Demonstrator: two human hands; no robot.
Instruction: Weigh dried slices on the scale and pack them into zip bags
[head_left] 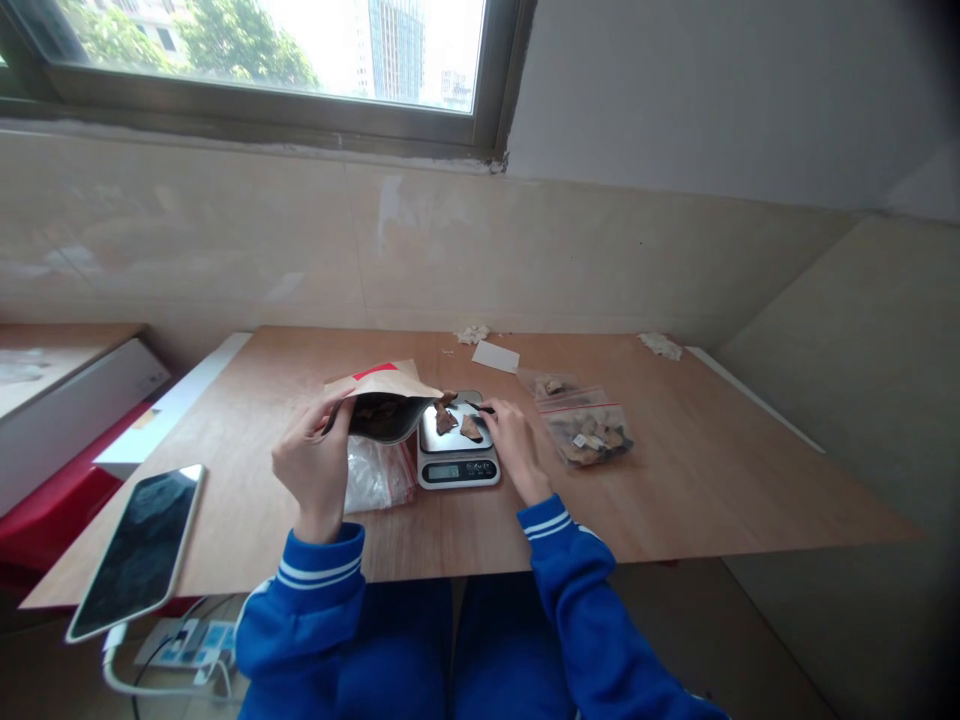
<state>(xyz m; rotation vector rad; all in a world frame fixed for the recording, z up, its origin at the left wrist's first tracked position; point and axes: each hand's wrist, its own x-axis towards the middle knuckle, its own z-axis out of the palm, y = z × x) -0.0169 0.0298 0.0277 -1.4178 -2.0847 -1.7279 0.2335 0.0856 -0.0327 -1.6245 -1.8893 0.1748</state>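
My left hand grips the edge of a brown paper pouch, tilted with its dark mouth facing me. The pouch's corner reaches over a small digital scale. On the scale's metal plate lie a few dry brown pieces, flat and jagged. My right hand is at the plate's right side, its fingers pinched on a small dark thing too small to name. The digits on the display are too blurred to read. Below the pouch lie clear zip bags, partly hidden by my left hand.
Right of the scale lie zip bags with brown pieces. A white card and crumpled tissue are near the wall. At the table's left edge lies a tablet with a white charging cable hanging down to a power strip.
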